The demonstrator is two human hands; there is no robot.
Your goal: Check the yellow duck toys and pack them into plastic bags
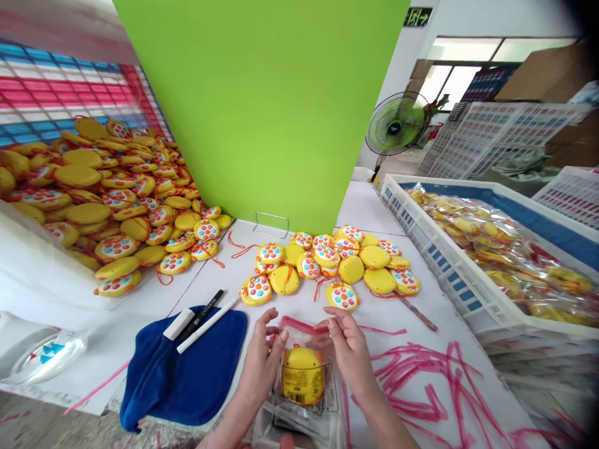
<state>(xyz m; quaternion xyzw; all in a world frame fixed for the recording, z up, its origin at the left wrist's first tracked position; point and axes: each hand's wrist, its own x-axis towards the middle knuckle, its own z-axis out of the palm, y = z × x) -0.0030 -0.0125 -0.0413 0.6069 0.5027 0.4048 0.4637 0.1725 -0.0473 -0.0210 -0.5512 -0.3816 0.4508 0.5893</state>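
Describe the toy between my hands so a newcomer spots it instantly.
Find the green panel, then drop to the left hand and right hand. Between them is the yellow toy; unlike the loose toys nearby, it is inside a clear bag.

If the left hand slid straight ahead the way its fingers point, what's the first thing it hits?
Likely the plain-side-up yellow chick-shaped toy just beyond the left hand's fingertips, right of the dotted one. Exact depth is unclear.
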